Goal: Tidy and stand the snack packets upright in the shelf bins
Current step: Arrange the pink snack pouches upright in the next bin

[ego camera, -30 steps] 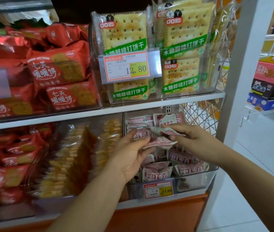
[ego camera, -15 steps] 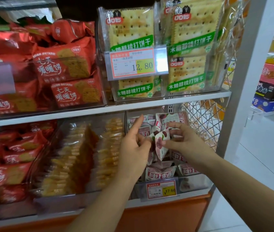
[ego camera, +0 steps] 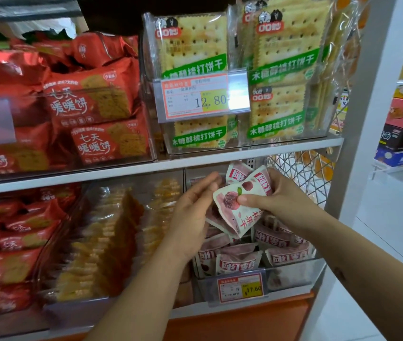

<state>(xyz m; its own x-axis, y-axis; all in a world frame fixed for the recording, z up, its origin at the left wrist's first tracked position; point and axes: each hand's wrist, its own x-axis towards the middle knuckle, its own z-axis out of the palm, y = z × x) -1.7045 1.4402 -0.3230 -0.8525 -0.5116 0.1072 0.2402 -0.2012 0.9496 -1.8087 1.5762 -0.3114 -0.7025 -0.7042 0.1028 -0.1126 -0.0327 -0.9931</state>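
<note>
Single head cam, worn: faces fwd & slightly down, close-up on lower shelf bin (ego camera: 294, 274), upper shelf (ego camera: 244, 153) across mid-frame.

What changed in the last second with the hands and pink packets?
The right hand lifted the pink packets above the bin, from flat to tilted in its grip; the left hand rose too, touching their edge. The cracker packs stayed put.

Pink packets (ego camera: 235, 210) hide the thumb of the left hand (ego camera: 190, 217), so its grip is unclear. Yellow packets (ego camera: 102, 242) are blurred, and the price tag (ego camera: 240, 287) small print is unreadable.
</note>
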